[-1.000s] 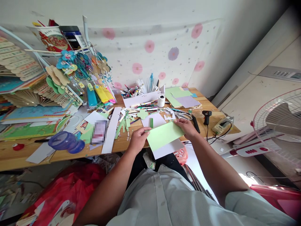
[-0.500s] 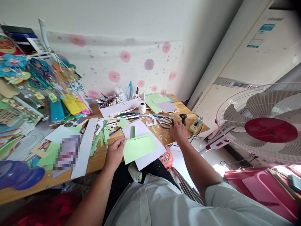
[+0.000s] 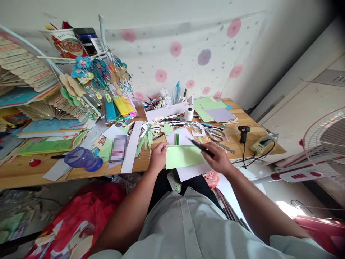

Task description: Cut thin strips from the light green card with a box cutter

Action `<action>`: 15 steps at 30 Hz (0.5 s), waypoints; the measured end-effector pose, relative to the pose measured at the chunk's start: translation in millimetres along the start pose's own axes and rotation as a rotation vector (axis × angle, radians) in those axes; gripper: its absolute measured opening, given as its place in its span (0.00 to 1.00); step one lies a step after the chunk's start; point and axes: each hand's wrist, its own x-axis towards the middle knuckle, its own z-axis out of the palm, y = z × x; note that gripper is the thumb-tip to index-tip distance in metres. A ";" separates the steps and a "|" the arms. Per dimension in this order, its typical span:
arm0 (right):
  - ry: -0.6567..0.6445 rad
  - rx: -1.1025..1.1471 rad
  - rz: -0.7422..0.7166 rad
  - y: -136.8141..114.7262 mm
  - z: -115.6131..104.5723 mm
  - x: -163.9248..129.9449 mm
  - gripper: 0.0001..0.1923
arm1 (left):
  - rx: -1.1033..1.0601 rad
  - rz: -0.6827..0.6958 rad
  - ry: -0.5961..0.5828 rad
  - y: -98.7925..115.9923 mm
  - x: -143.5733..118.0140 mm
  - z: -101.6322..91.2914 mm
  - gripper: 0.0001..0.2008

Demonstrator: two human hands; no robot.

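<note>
Spanning the scene left to right, wooden table (image 3: 238, 113) is carrying paper scraps (image 3: 147, 138), pens (image 3: 159, 103) etc. White sheet (image 3: 192, 173) is lying mid-table & overhanging the near edge. Green paper (image 3: 183, 157) is covering its middle, right at that edge. Right hand (image 3: 217, 158) is gripping firmly, fingers wrapped round a tool. Left hand (image 3: 159, 155) is pinching the paper's left edge btwn thumb & fingers, v. little gap. Scissors (image 3: 215, 135) are lying just far of the right hand. Dark slim tool (image 3: 198, 145), approx. pen-shaped, is pointing far left over the paper's right part; blurred, so can't tell exact type or whether it's touching. Spool (image 3: 189, 114) is standing upright farther off. Thin green strips (image 3: 176, 139) are resting on the sheet, just beyond the paper's far edge.
</note>
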 end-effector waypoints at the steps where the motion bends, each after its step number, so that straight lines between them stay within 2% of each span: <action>1: -0.056 0.050 -0.075 -8.3 8.6 -2.8 0.19 | 0.007 0.004 0.010 0.5 0.1 -0.5 0.12; 3: -0.116 0.075 -0.148 -19.5 23.0 -7.5 0.21 | 0.013 0.016 0.012 1.2 0.0 -1.7 0.13; 6: -0.160 0.054 -0.176 -26.4 36.0 -9.1 0.23 | 0.004 0.038 0.003 1.9 -1.4 -3.5 0.14; 15: -0.178 -0.019 -0.188 -25.9 48.4 2.7 0.25 | 0.021 0.097 0.011 13.4 -7.5 -3.7 0.13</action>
